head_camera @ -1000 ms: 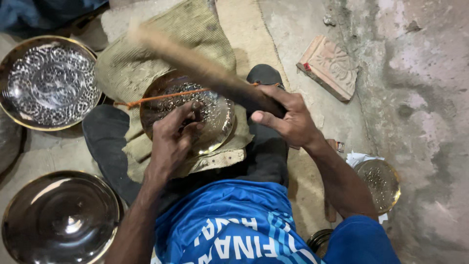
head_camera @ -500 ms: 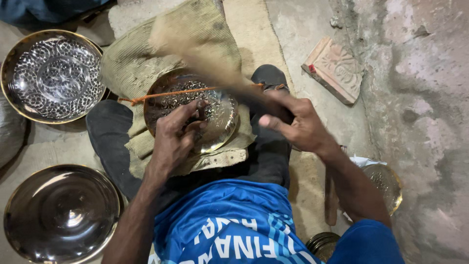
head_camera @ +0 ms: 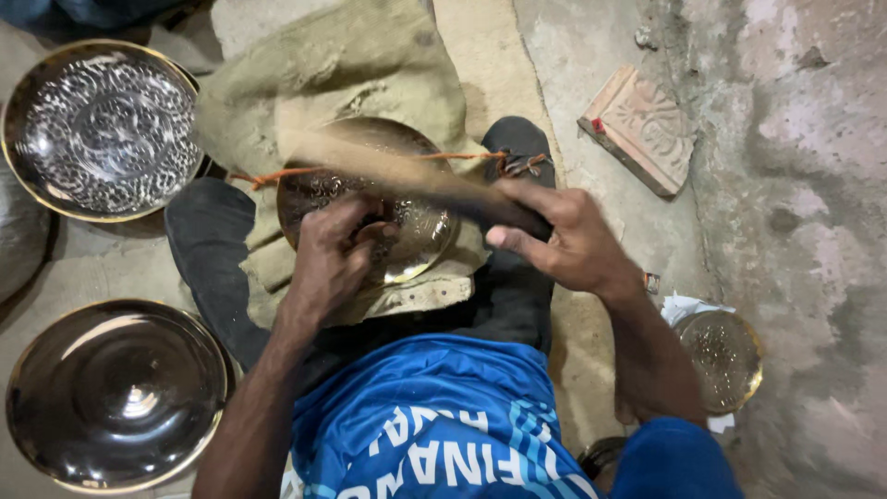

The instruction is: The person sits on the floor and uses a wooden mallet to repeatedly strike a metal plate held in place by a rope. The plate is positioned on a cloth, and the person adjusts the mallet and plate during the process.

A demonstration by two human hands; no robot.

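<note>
Swinging down since half a second ago, the blurred wooden stick now lies low across the round brass plate with a hammered pattern, where before it stood raised over the sacking. Its near end is clenched in the right hand, fingers wrapped around the handle and thumb pointing left. That hand has also shifted a little toward the plate.

Resting on the plate's near half is the left hand, fingers curled down against the metal; something small may be pinched under them, but the fist hides it and I cannot tell what. The plate sits tilted in the person's lap on a folded piece of coarse tan sackcloth, which spreads away over the floor. A thin orange cord runs across the plate's far rim, from the left edge toward the dark shoe at the right.

On the floor at the left lie two more round metal dishes: a silvery engraved one with a brass rim farther off, and a smooth, dark, polished one nearer the body. To the right, by the rough grey wall, a small brass bowl stands on white paper, and a carved reddish block lies beyond it.
</note>
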